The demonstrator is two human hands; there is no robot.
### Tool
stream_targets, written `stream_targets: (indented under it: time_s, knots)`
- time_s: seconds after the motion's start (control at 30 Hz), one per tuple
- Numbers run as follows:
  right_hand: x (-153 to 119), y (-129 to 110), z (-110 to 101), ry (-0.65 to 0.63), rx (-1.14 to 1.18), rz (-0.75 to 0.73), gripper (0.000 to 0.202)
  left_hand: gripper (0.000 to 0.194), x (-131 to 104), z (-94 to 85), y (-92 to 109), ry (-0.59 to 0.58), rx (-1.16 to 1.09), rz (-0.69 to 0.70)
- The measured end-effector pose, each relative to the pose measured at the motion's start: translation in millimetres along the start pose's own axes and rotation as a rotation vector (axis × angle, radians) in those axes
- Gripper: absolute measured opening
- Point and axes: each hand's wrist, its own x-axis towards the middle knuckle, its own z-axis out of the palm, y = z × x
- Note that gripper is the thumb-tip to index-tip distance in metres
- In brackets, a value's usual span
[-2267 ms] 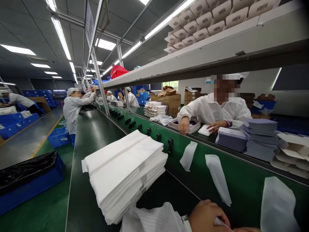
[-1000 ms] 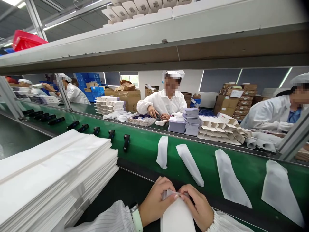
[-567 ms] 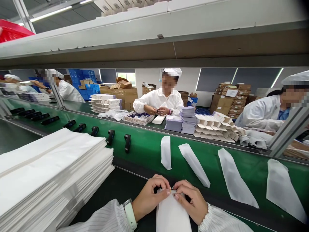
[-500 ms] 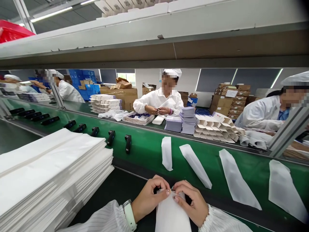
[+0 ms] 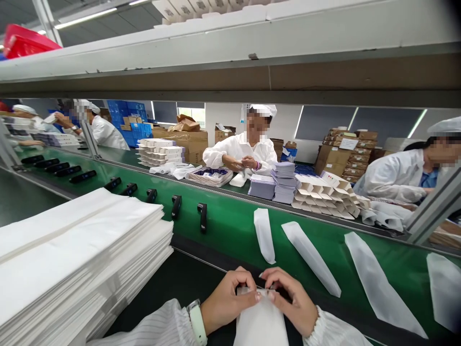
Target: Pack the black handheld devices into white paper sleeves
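Note:
A white, slightly see-through sleeve [image 5: 261, 322] lies in front of me at the bottom of the view, its upper edge between my two hands. My left hand [image 5: 230, 299] pinches the left part of that edge with thumb and bent forefinger; a pale green watch band is on this wrist. On the other side, my right hand [image 5: 294, 300] has its thumb pressed on the edge and its fingers curled beyond it. Whether anything is inside the sleeve I cannot tell. To my left rises a thick stack of flat white sleeves [image 5: 82, 230].
A green conveyor belt [image 5: 230, 216] crosses ahead, carrying several black handheld devices [image 5: 175, 205] and several white sleeves [image 5: 309, 257]. Beyond it, co-workers in white sit among purple box stacks [image 5: 284, 180] and open white cartons [image 5: 326, 194]. A shelf [image 5: 230, 53] hangs overhead.
The devices and sleeves on the belt have travelled to the right. My right fingers have lifted and spread a little from the sleeve's edge. The whole view has shifted slightly.

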Motion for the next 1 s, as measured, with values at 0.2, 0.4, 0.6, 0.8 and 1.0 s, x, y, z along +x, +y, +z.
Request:
stream_targets:
  time_s: [0.2,0.4,0.6,0.8,1.0]
  knots:
    - [92,-16,24,-0.027,-0.165,0.046,0.019,0.022,0,3.4,-4,-0.007,0.054,0.009]
    - [191,-7,109,-0.121,-0.404,0.182,0.031,0.044,-1,3.9,-6,-0.019,-0.17,0.034]
    - [175,15,97,-0.099,-0.144,0.299,0.015,0.029,0,-1.2,-11,-0.039,-0.101,0.043]
    - [104,-4,8,0.024,0.629,0.219,0.072,0.019,2,-1.7,-3,-0.038,0.044,-0.013]
    - [63,-26,-33,0.182,0.979,0.217,0.099,0.022,5,-1.5,-3,-0.049,0.072,0.039]
